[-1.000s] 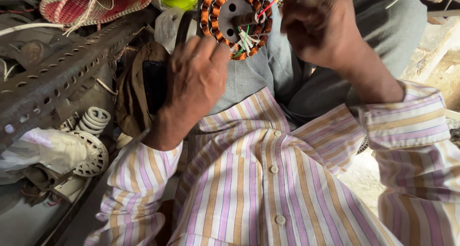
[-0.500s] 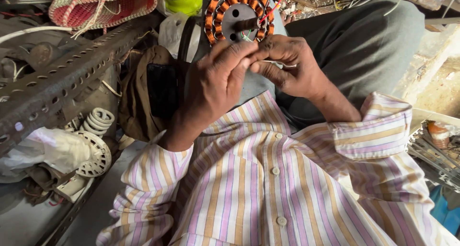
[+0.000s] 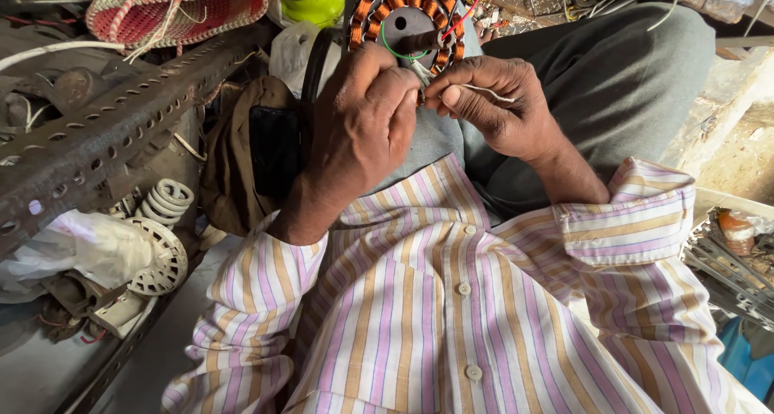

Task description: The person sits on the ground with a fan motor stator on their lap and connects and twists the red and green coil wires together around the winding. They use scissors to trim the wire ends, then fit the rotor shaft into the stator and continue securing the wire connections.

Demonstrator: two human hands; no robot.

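I've got the stator (image 3: 407, 27), a round core ringed w/ copper-orange windings, resting on my lap against my knees, tilted up toward me so the lead wires fall w/in reach of both hands. My left hand (image 3: 363, 128) is curled over, thumb and forefinger pinched on the wire ends (image 3: 421, 79) just below the core; my right hand (image 3: 492, 99) meets it from the other side, fingertips pinched on the same little bundle, w/ one pale strand (image 3: 488, 93) sticking out to the right over my knuckles. Both hands are closed on the wires, not on the core itself, and they touch each other at the pinch. A green lead (image 3: 389, 47) and a red lead (image 3: 459, 15) loop across the core's grey centre. Holding it low and close keeps the thin ends steady near my eyes. No labels or signs I can read from here. As for bags etc.: a woven pink-and-green basket (image 3: 173, 11) sits top left, a yellow-green plastic thing (image 3: 318, 3) beside it, a white plastic bag (image 3: 89, 249) lies crumpled at the left under a perforated metal angle bar (image 3: 121, 132), near white coil parts (image 3: 165, 200). A dark phone (image 3: 272, 148) sits in a brown cloth pouch (image 3: 230, 172) just left of my left wrist.
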